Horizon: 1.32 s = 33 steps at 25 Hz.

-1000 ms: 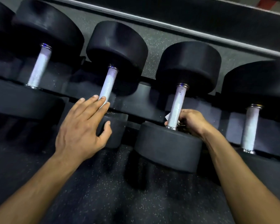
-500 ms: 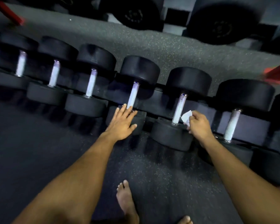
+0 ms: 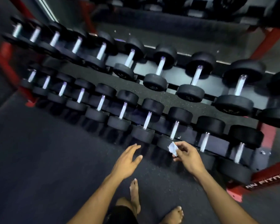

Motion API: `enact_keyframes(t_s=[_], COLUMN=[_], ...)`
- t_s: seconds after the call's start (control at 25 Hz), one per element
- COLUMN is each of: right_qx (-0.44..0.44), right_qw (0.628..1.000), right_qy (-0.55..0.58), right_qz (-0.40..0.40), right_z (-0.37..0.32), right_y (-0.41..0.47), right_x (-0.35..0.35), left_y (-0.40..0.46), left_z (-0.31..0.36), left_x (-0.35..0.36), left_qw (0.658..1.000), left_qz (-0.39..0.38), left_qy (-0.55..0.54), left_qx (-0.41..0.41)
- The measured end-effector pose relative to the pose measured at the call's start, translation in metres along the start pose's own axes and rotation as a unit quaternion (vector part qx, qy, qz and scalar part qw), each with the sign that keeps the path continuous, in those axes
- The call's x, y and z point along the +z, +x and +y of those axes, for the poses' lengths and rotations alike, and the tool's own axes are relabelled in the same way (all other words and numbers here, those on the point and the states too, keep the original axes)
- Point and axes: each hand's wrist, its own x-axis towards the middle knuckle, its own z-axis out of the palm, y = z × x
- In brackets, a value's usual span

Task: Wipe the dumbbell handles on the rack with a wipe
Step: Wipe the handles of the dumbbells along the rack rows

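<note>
My right hand (image 3: 188, 156) pinches the small crumpled white wipe (image 3: 173, 148) just beside the nearest pale metal dumbbell handle (image 3: 174, 130) on the red steel rack (image 3: 265, 173). My left hand (image 3: 125, 160) hangs spread, holding nothing. I judge the wipe light and limp; I wrap it round the rigid mid-handle.

Gym weight area, two tiers of black dumbbells (image 3: 153, 120) on a red-framed rack (image 3: 265, 173), speckled rubber floor (image 3: 39, 159)
</note>
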Motion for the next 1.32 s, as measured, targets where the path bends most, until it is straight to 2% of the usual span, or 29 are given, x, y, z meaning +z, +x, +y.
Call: enact_keyframes(t_s=[0.12,0.24,0.36,0.6,0.72,0.92,1.08,1.32], right_qx=[-0.011,-0.001,0.002,-0.016,-0.021,-0.002,0.012,0.006], right_qw=[1.0,0.999,0.997,0.995,0.994,0.99,0.989,0.99], right_qy=[-0.019,-0.029,-0.013,0.029,0.039,0.066,0.076,0.05], right_qz=[-0.004,0.046,0.079,0.092,0.101,0.125,0.129,0.133], right_z=[-0.025,-0.041,-0.056,-0.097,-0.109,-0.114,-0.119,-0.131], right_y=[-0.029,-0.047,-0.049,-0.038,-0.029,0.004,0.052,0.1], right_x=[0.007,0.03,0.078,0.164,0.183,0.198,0.218,0.257], left_y=[-0.029,-0.045,-0.042,-0.036,-0.019,0.024,0.055,0.128], left_z=[-0.013,-0.045,-0.082,-0.137,-0.152,-0.139,-0.136,-0.162], left_x=[-0.05,-0.093,-0.141,-0.237,-0.261,-0.274,-0.308,-0.374], left_qw=[1.0,0.999,0.997,0.996,0.996,0.995,0.982,0.984], left_qz=[-0.017,-0.049,-0.077,-0.073,-0.075,-0.078,-0.115,-0.06], left_qy=[0.0,0.0,0.019,0.046,0.049,0.064,0.143,0.162], left_qx=[-0.014,-0.02,-0.001,0.001,-0.004,0.025,0.053,0.05])
